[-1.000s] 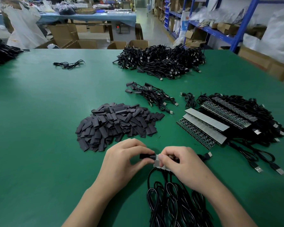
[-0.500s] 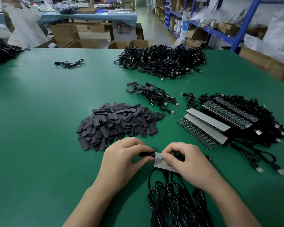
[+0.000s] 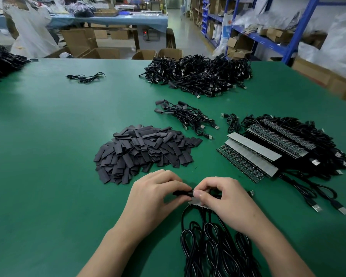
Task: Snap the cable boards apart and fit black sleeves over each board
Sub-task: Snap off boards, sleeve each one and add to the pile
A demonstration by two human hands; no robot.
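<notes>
My left hand (image 3: pixel 158 198) pinches a black sleeve (image 3: pixel 183 193) between thumb and fingers at the front middle of the green table. My right hand (image 3: pixel 222 198) grips a short strip of cable boards (image 3: pixel 194 203), its grey edge showing under the thumb. The sleeve's right end meets the strip's left end. Black cables (image 3: pixel 206 242) hang from the strip toward me. A heap of loose black sleeves (image 3: pixel 144 152) lies just beyond my left hand. Longer board strips (image 3: pixel 252 154) with cables are stacked to the right.
A small bundle of sleeved cables (image 3: pixel 184 114) lies past the sleeve heap, and a large pile of cables (image 3: pixel 198 76) sits at the far edge. One loose cable (image 3: pixel 86 77) lies far left. USB plugs (image 3: pixel 328 208) trail at the right. Cardboard boxes and shelving stand beyond the table (image 3: pixel 48 136).
Both hands have stayed in place. My right thumb has curled further over the strip's left end, and the sleeve has closed up against the board.
</notes>
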